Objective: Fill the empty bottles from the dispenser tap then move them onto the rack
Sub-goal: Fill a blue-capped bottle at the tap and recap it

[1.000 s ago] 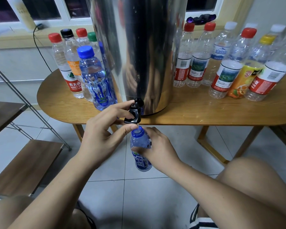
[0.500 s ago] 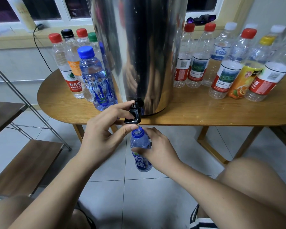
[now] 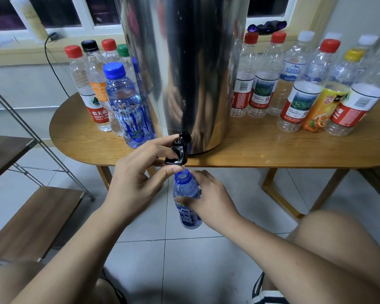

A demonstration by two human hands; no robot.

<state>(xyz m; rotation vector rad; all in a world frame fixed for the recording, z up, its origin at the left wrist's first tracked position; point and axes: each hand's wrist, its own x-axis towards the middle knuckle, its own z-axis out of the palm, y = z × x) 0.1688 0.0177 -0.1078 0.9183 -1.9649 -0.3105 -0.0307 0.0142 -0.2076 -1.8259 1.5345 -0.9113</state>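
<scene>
Blue translucent plastic bottle point(image 3: 185, 188) is sitting in the right hand's point(image 3: 213, 202) curled grip just below the black plastic tap point(image 3: 177, 153), which the left hand point(image 3: 136, 178) is pinching; a drifting mouth is risking spills.

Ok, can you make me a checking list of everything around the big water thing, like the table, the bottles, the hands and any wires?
Surface: wooden table carries the steel dispenser, with capped bottles on both sides of it.
Job's things: uncapped blue bottle held with its mouth just under the tap; whether water runs cannot be told. The rack stands to the left.
Clutter: dark cloth and white tube on the windowsill.
Grips: left grip pinches the tap; right grip holds the blue bottle.
Cables: black cable drops from the windowsill behind the table.
Surroundings: tiled floor, window behind.
</scene>
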